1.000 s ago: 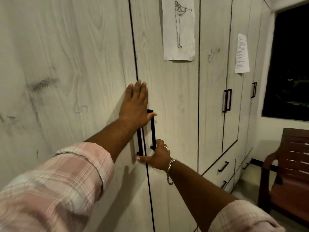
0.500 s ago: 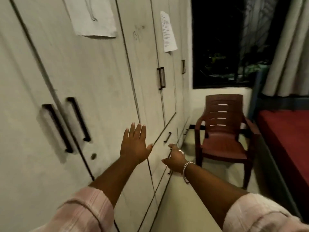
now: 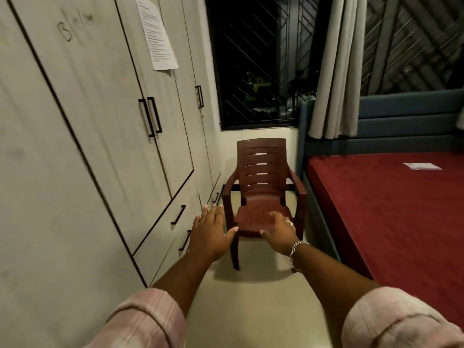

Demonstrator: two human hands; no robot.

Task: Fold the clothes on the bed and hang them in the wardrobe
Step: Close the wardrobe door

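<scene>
The pale wood wardrobe [image 3: 82, 136] runs along the left, all its doors closed, with black handles [image 3: 150, 116]. The bed [image 3: 391, 217] with a red cover lies at the right; no clothes show on the part in view, only a white paper [image 3: 421, 166]. My left hand [image 3: 209, 233] is held out in the air with straight fingers, holding nothing. My right hand [image 3: 278, 233] is stretched forward beside it, fingers loosely bent, empty, with a ring and a bracelet.
A brown plastic chair [image 3: 261, 194] stands on the floor between wardrobe and bed, just beyond my hands. A dark barred window [image 3: 258, 61] and a grey curtain [image 3: 336, 66] are behind it. Drawers with black handles [image 3: 178, 214] sit low in the wardrobe.
My hands have left the wardrobe doors and handle, and the doors are shut. The view has swung right from the wardrobe toward the chair and bed.
</scene>
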